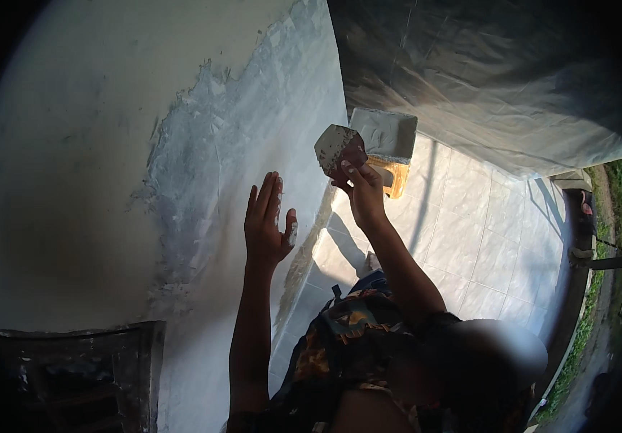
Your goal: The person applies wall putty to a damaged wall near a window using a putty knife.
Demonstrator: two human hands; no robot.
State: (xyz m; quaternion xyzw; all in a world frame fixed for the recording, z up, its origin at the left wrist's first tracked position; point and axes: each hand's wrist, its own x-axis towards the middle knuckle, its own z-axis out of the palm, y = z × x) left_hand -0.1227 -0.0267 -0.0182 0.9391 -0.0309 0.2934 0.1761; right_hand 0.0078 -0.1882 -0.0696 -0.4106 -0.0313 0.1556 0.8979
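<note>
Against the wall (pixel 73 180), my left hand (pixel 268 224) lies flat and open beside the fresh plaster patch (pixel 217 144); right hand (pixel 361 191) grips the putty knife (pixel 336 148). Best to feel for ridges first, then keep the blade shallow.

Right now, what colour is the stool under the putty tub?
Orange-yellow stool, seen in the head view beneath the grey tub.

i see the wall (pixel 109 144) on the left, with my left hand (pixel 268 220) flat against it. to its right, a little higher, my right hand (pixel 361 191) holds a trowel (pixel 336 146). beyond the trowel a tray (pixel 387 133) sits on a stool (pixel 396 175) on the tiled floor (pixel 484 238). a sheet (pixel 484 79) hangs behind.
</note>
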